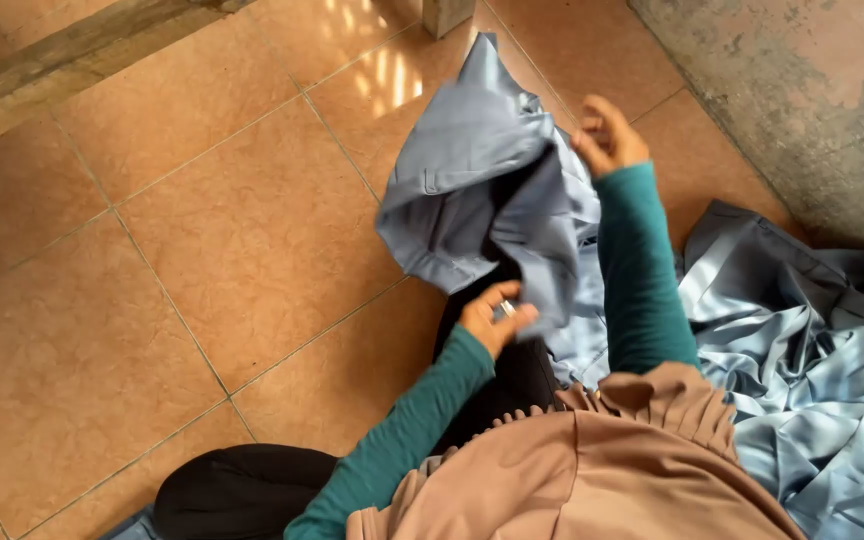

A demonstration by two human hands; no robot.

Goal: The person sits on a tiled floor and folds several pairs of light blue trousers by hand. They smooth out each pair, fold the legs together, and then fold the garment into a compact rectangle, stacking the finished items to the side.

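blue garment held up between two hands over tiled floor

the person sits on the floor and looks down at both arms, each in a teal sleeve (642, 270). the left hand (495, 318) is at the lower edge of a light blue garment (472, 190), fingers closed and pinching the cloth; a ring shows on one finger. the right hand (607, 135) is raised higher, at the garment's upper right edge, fingers curled on the fabric there; how firmly it grips cannot be told, since the cloth covers part of the palm.

the garment hangs bunched between the two hands, lifted clear of the floor, with a seamed panel and folds facing the camera and a dark opening near its middle. it sits above the person's black-clad leg (242, 490) and partly hides it.

to the right, a heap of the same light blue cloth (812, 370) lies crumpled on the floor, touching the person's side and reaching toward a worn grey wall (812, 90). a tan pleated cloth (602, 460) covers the foreground at the bottom.

the floor is orange-brown tile (152, 250) with pale grout lines. a wooden ledge (62, 55) runs along the upper left corner, and a post foot (447, 15) stands at the top edge.
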